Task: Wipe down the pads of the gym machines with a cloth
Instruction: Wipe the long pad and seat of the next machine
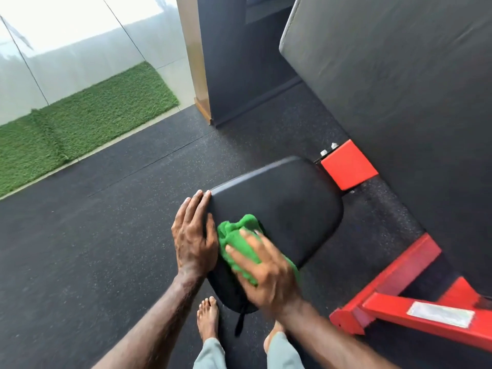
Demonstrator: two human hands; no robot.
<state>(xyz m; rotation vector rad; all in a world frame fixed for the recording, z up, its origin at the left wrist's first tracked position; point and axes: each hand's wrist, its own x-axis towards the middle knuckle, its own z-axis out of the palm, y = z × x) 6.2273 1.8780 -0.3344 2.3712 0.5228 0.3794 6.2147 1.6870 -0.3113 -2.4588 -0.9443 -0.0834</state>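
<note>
The seat pad (287, 209) is smooth black vinyl with a faint sheen and a piped edge. On its 7 o'clock part lies a green cloth (239, 241), fluffy terry. At 1 o'clock the big back pad (399, 83) shows matt dark vinyl, lightly creased. The frame (415, 312) at 4 o'clock is red painted metal, glossy, scuffed. The floor (93, 235) is speckled black rubber, grainy; at 10 o'clock lies rough green artificial turf (87, 115).

Right hand (263, 272) motion-blurred, covering most of crumpled green cloth (239, 235). Large grey upholstered back pad (399, 89), above the cloth, cut off at right edge.
</note>
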